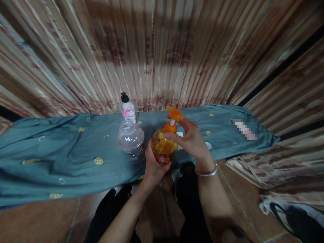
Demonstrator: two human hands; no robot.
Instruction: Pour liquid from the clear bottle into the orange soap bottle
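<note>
Held in front of the body, above the near side of the cloth-covered surface (76, 145): an amber pump bottle (165, 145), just right of a clear wide-mouthed jar (130, 140). Seen through the see-through wall of the pump bottle: yellow-orange liquid, with a red label low on the front. Topped with an orange pump head (174, 114), raised on a pale stem over an orange collar, spout toward the far left. Hard to tell whether resting on the cloth or lifted, with the base hidden behind fingers.

Standing uncapped, mouth up, on the cloth: the clear jar, greyish and see-through; impossible to tell what, if anything, lies inside. Behind it, partly covered: a clear bottle (129, 114) with a pink-and-white label and a black cap (124, 97) in place, contents unclear.

Cupped round the lower left side and base of the pump bottle: the left grip (156, 164), closed on it, with the forearm slanting up from the bottom edge. Reaching in from the right, wrist bent inward: the right grip (189, 137), closed about the neck, thumb laid across the front by the collar, forefinger raised behind the pump head. Worn at that wrist: a silver bangle (207, 172). Lying near it on the cloth: a small white disc (208, 145).
</note>
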